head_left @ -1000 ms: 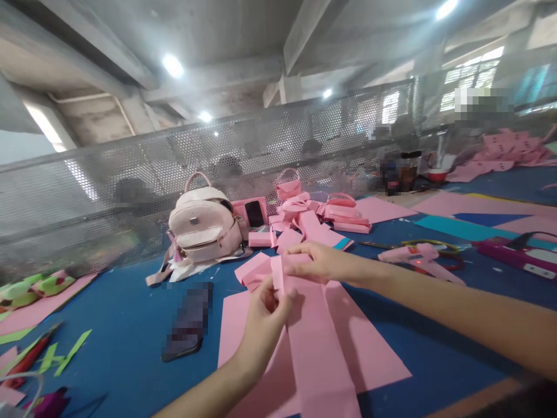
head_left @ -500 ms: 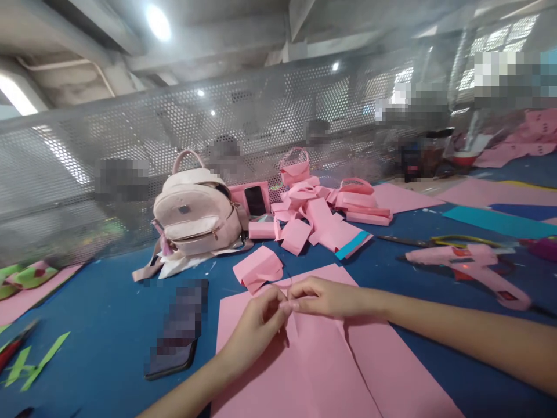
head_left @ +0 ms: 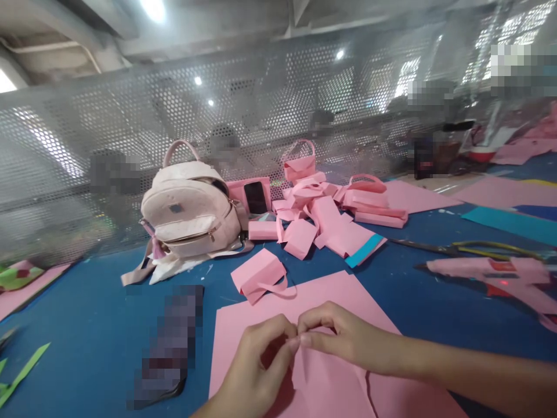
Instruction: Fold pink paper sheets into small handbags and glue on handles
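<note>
My left hand (head_left: 265,360) and my right hand (head_left: 343,337) meet fingertip to fingertip at the top edge of a folded piece of pink paper (head_left: 328,383). Both are closed, pinching that edge between thumb and fingers. Beneath the folded piece lie larger sheets of pink paper (head_left: 243,331), flat on the blue table. Just beyond the sheets sits a small pink paper bag (head_left: 260,274) with a looped strip handle. My fingers cover the pinched part of the paper.
A pale backpack (head_left: 191,215) stands at the back by a perforated metal screen (head_left: 261,110). Pink paper pieces (head_left: 331,226) are piled beside it. Right lie scissors (head_left: 435,247) and a pink glue gun (head_left: 491,270). A phone (head_left: 172,342) is on the left, near green paper strips (head_left: 26,371).
The view has shifted, so my hands and the sheets appear lower in the picture. Both hands keep their pinch on the paper. The small paper bag's handle now shows more fully.
</note>
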Tool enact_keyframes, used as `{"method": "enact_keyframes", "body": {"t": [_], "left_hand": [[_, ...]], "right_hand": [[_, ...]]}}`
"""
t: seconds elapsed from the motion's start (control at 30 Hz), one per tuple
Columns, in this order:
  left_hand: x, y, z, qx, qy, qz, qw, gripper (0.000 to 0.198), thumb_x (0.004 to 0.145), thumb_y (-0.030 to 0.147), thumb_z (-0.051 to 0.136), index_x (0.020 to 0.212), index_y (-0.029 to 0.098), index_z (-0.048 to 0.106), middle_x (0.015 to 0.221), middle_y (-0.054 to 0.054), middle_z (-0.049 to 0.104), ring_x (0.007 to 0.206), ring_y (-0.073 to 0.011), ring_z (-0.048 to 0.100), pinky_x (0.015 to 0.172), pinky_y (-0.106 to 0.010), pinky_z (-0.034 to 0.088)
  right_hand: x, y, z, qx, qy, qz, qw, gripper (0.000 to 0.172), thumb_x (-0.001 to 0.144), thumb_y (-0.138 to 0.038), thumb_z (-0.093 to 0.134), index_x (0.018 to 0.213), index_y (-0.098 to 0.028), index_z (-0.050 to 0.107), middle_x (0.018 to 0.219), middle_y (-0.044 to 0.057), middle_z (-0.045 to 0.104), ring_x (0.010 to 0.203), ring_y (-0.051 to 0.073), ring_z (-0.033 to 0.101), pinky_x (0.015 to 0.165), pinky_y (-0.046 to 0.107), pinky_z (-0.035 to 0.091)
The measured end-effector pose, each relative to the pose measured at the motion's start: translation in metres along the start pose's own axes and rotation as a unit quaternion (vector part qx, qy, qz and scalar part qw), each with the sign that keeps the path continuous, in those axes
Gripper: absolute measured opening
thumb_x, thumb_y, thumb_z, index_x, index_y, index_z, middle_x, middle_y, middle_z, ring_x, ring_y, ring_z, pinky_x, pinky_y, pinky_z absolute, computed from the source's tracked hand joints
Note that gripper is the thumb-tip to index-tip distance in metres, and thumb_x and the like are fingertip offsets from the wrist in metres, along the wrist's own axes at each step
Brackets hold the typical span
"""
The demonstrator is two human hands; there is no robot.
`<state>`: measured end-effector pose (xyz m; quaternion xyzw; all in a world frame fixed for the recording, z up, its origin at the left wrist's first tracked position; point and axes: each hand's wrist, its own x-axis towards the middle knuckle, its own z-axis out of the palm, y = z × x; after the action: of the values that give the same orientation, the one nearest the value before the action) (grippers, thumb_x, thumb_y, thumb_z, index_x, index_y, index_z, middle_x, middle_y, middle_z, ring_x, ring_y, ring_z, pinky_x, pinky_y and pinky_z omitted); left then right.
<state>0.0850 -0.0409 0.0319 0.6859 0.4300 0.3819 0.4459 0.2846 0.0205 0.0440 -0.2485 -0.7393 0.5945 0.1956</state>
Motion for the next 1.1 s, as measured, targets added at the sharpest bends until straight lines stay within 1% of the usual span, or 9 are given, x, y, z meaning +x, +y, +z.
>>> {"method": "enact_keyframes", "body": {"t": [0.1,0.27,0.33,0.43,0.53,0.63,0.77,0.93,1.1], "left_hand": [[0.000,0.000,0.000,0.005,0.005,0.001,1.000,0.032,0.103,0.039,0.048,0.078,0.019,0.052,0.066,0.002,0.053,0.061,-0.0117,0.048,0.058,-0.022,0.035],[0.003,-0.006,0.000,-0.053,0.042,-0.058,0.996,0.035,0.099,0.049,0.055,0.080,0.020,0.052,0.067,0.004,0.049,0.062,-0.0111,0.044,0.059,-0.022,0.033],[0.005,-0.009,-0.001,-0.085,0.037,-0.083,0.992,0.039,0.094,0.055,0.061,0.081,0.020,0.052,0.068,0.005,0.045,0.063,-0.0110,0.040,0.059,-0.022,0.031],[0.006,-0.010,-0.003,-0.101,0.012,-0.112,0.988,0.048,0.086,0.062,0.068,0.074,0.020,0.048,0.065,0.006,0.039,0.062,-0.0106,0.035,0.058,-0.023,0.028],[0.005,-0.008,-0.004,-0.090,0.010,-0.111,0.990,0.051,0.086,0.063,0.068,0.069,0.020,0.045,0.062,0.005,0.041,0.060,-0.0106,0.036,0.056,-0.023,0.027],[0.004,-0.008,-0.004,-0.091,0.009,-0.103,0.990,0.049,0.088,0.061,0.066,0.070,0.020,0.049,0.062,0.004,0.045,0.060,-0.0110,0.039,0.056,-0.023,0.029],[0.002,-0.011,0.000,-0.116,0.025,-0.097,0.988,0.045,0.089,0.058,0.067,0.072,0.019,0.052,0.063,0.003,0.048,0.059,-0.0108,0.044,0.056,-0.021,0.032],[0.004,-0.012,0.003,-0.207,0.067,-0.114,0.969,0.046,0.087,0.058,0.071,0.071,0.021,0.048,0.060,0.006,0.048,0.050,-0.0094,0.049,0.051,-0.020,0.037],[0.008,-0.020,-0.003,-0.208,0.042,-0.131,0.968,0.049,0.083,0.059,0.075,0.071,0.020,0.046,0.063,0.006,0.044,0.057,-0.0089,0.043,0.055,-0.020,0.036]], "right_hand": [[0.000,-0.001,0.000,0.004,0.010,0.010,1.000,0.027,0.096,-0.036,0.058,0.078,-0.017,0.064,0.075,-0.003,0.052,0.077,0.015,0.048,0.073,0.027,0.036],[0.003,-0.002,-0.001,-0.003,0.038,0.018,0.999,0.026,0.092,-0.040,0.061,0.080,-0.017,0.063,0.077,-0.002,0.053,0.077,0.016,0.047,0.071,0.027,0.035],[0.003,-0.002,-0.003,-0.009,0.048,0.023,0.999,0.026,0.089,-0.041,0.066,0.079,-0.018,0.063,0.074,-0.003,0.051,0.071,0.014,0.043,0.066,0.027,0.032],[0.004,0.001,-0.005,-0.015,0.056,0.032,0.998,0.027,0.086,-0.042,0.070,0.076,-0.017,0.063,0.071,-0.004,0.051,0.067,0.013,0.039,0.062,0.027,0.028],[0.004,0.005,-0.006,-0.015,0.055,0.037,0.998,0.031,0.085,-0.045,0.072,0.074,-0.018,0.062,0.066,-0.005,0.045,0.065,0.013,0.036,0.059,0.027,0.025],[0.004,0.008,-0.005,-0.007,0.053,0.036,0.998,0.036,0.085,-0.049,0.073,0.072,-0.018,0.060,0.065,-0.006,0.041,0.064,0.013,0.035,0.058,0.027,0.024],[0.004,0.010,-0.005,0.013,0.055,0.032,0.998,0.040,0.085,-0.053,0.073,0.073,-0.018,0.058,0.067,-0.005,0.044,0.064,0.012,0.036,0.058,0.026,0.025],[0.004,0.012,-0.008,0.036,0.066,0.035,0.997,0.038,0.085,-0.054,0.073,0.082,-0.017,0.063,0.073,-0.004,0.049,0.066,0.013,0.039,0.059,0.025,0.027],[0.007,0.010,-0.013,0.064,0.049,0.039,0.996,0.044,0.078,-0.057,0.078,0.079,-0.017,0.060,0.073,-0.002,0.051,0.067,0.014,0.044,0.060,0.025,0.032]]}}
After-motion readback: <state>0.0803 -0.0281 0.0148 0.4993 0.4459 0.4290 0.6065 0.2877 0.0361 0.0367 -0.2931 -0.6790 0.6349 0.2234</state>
